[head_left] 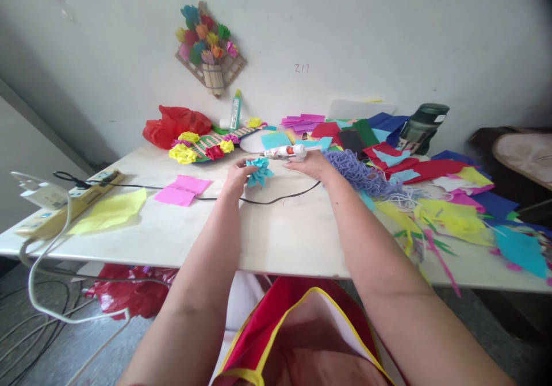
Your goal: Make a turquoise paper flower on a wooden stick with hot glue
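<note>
My left hand (pixel 240 174) is closed on a light-blue paper flower (pixel 260 173), pinching it at its left side. Just to the right, a white hot glue gun (pixel 287 151) with an orange part is in my right hand (pixel 311 166), its nozzle end pointing left toward the flower. The fingers wrap around the gun's lower part and partly hide it. A thin black cord (pixel 276 203) runs across the table to the right hand. Beyond my left hand lies a guitar-shaped craft piece (pixel 206 142) with yellow, red and magenta paper flowers.
A power strip (pixel 71 202) with plugs lies at the left edge, beside yellow paper (pixel 110 210) and pink paper (pixel 181 190). To the right are purple yarn (pixel 360 173), colored paper scraps (pixel 452 219) and a dark bottle (pixel 423 128). A glue tube (pixel 235 111) stands behind.
</note>
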Demonstrator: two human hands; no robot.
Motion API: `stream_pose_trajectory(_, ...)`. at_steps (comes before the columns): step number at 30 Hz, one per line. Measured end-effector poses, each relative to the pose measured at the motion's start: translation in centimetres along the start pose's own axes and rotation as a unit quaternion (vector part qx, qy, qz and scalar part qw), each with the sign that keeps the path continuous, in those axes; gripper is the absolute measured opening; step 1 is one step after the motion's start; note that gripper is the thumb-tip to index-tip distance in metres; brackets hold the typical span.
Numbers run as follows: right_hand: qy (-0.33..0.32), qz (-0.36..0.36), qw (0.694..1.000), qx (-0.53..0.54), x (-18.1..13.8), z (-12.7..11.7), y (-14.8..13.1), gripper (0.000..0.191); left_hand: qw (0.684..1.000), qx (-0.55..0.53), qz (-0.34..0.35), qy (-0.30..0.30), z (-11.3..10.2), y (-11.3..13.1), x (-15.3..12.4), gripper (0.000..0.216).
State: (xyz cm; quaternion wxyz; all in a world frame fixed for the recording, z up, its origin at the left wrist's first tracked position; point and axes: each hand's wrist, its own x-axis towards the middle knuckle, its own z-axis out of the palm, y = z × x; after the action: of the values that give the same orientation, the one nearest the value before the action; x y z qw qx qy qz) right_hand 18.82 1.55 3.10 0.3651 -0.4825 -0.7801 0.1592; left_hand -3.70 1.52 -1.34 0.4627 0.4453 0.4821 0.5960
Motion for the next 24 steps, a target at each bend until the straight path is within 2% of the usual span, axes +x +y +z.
stream_pose_trajectory(4, 0.009, 0.008, 1.000, 0.003, 0.0, -0.2, 0.2, 0.029, 0.999, -0.021, 0.010, 0.047, -0.3, 0.2, 0.1, 0.045)
stream_pose_trajectory(7, 0.006, 0.001, 1.000, -0.020, 0.0, -0.2, 0.8, 0.030, 0.989, -0.061, 0.047, 0.127, -0.9, 0.5, 0.4, 0.043)
stream_pose_trajectory(9, -0.017, -0.013, 0.998, -0.064, -0.1, -0.2, 1.0, 0.033, 0.979, -0.087, 0.069, 0.173, -1.3, 0.6, 0.6, 0.042)
stream_pose_trajectory(12, -0.080, -0.020, 0.985, -0.154, -0.4, 0.2, 0.8, 0.045, 0.972, -0.098, 0.088, 0.196, -1.8, 0.6, 1.0, 0.043)
stream_pose_trajectory(17, -0.194, -0.032, 0.949, -0.246, -0.4, 2.0, 0.4, 0.058, 0.969, -0.136, 0.118, 0.170, -1.5, 0.4, 0.9, 0.045)
stream_pose_trajectory(20, -0.194, -0.059, 0.944, -0.261, -0.5, 3.5, 0.6, 0.054, 0.976, -0.130, 0.122, 0.123, -1.0, 0.4, 0.5, 0.045)
stream_pose_trajectory(24, -0.179, -0.057, 0.939, -0.287, -0.7, 4.9, 0.7, 0.053, 0.985, -0.111, 0.109, 0.073, -0.2, 0.4, 0.0, 0.044)
